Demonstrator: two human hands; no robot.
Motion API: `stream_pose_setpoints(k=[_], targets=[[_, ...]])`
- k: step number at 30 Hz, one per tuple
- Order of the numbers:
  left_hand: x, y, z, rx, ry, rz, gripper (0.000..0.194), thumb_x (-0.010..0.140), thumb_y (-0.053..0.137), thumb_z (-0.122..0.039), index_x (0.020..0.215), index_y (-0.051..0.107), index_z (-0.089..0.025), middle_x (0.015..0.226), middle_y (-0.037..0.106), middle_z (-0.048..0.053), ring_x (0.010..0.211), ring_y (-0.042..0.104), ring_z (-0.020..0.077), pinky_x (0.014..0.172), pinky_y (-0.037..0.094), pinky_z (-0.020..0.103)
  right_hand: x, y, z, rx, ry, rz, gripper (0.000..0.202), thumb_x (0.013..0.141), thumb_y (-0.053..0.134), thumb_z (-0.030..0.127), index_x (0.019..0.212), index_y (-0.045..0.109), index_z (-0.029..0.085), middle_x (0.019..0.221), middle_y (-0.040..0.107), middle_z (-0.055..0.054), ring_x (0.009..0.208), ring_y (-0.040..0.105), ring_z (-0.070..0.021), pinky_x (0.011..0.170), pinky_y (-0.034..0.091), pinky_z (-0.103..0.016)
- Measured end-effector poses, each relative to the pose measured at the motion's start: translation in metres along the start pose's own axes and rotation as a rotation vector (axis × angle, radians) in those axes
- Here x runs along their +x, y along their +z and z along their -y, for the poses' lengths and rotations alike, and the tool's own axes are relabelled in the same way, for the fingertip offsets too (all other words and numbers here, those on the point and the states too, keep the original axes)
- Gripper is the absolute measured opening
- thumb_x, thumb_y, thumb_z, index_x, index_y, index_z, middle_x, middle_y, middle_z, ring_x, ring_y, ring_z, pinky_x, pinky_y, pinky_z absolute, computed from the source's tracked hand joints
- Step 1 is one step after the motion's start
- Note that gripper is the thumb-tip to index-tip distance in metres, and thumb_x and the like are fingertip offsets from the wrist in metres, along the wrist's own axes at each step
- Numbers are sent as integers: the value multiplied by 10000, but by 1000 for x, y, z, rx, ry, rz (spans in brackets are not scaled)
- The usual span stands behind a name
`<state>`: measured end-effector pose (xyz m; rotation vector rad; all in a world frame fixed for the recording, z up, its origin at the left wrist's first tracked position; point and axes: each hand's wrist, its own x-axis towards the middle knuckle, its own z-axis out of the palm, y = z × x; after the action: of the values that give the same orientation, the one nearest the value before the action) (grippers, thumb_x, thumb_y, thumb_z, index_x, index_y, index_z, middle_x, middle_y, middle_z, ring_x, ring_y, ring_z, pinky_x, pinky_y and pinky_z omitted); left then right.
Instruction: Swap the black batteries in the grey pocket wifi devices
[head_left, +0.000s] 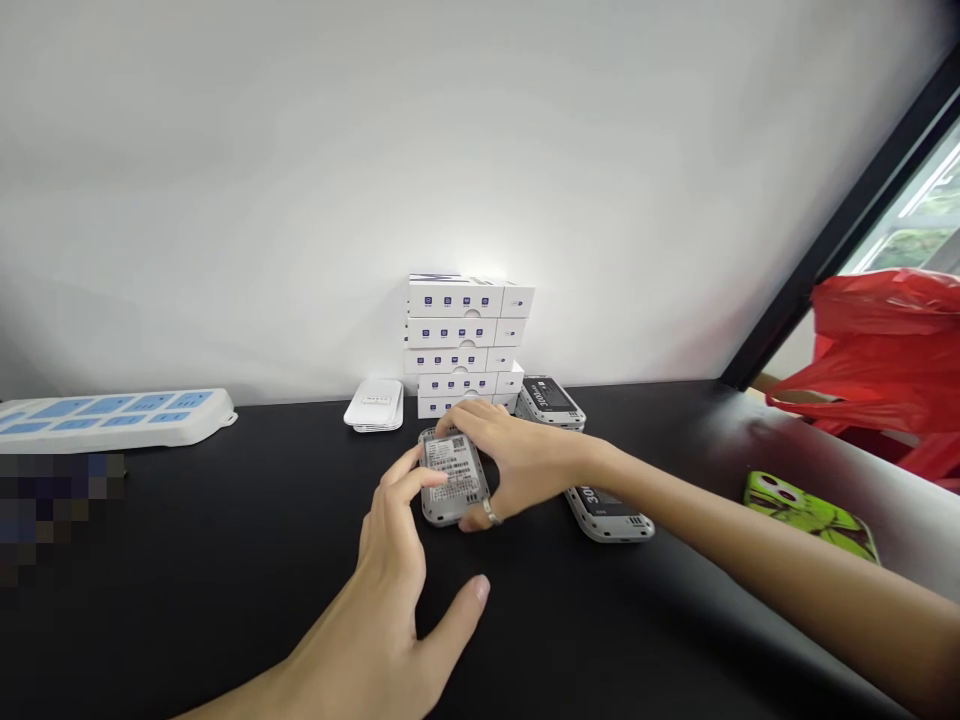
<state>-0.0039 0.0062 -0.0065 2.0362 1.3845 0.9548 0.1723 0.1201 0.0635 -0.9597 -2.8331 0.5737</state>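
Observation:
A small grey palm-sized device (459,462) lies on the black table with its back cover off, showing a white printed label with a QR code. Over its right side arches my right hand (529,455), fingers at the top edge and a ringed thumb at the lower right corner, gripping it. My left hand (401,580) rests its fingertips against the left edge and label, while its thumb points away, apart from the device. Just right, partly behind my right wrist, is a similar device (611,515) with a black battery in it. Another such device (551,398) sits farther back, apparently stacked.
White boxes (454,332) are piled against the wall. Left of them lie stacked white covers (375,405). A white and blue power strip (127,420) is at the far left. To the right are a green patterned phone case (810,515) and a red plastic bag (885,345).

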Motion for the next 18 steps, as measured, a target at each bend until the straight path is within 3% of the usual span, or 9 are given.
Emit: stream_pose_setpoints(k=[6,11,15,18], targets=[[-3,1,4,18,18,8,548,909,502,-284,1318,156,-403,1492,149,64,1402,256,340,1063,310,717,13,9,-3,-45,111,-36,625,778,676,490,1288,501,175,1356,486,-148,1296,393,-364,976,437,-512],[-1,2,2,6,5,7,536,907,503,-287,1306,168,-410,1511,117,52,1399,269,338,1066,326,698,5,16,3,-147,76,-82,534,851,640,394,1308,521,146,1387,479,-171,1331,378,-356,1054,370,-517],[-1,2,4,17,8,18,537,910,504,-296,1310,165,-409,1519,114,56,1395,272,341,1059,326,710,-23,10,12,-133,47,-201,633,829,666,487,1355,460,201,1389,487,-121,1302,414,-311,1045,398,-482],[-3,2,6,31,13,22,548,913,508,-306,1321,155,-406,1522,122,58,1391,280,329,1074,320,697,-63,0,8,-171,130,-266,553,861,606,525,1313,486,228,1309,553,-98,1206,515,-292,980,463,-434]])
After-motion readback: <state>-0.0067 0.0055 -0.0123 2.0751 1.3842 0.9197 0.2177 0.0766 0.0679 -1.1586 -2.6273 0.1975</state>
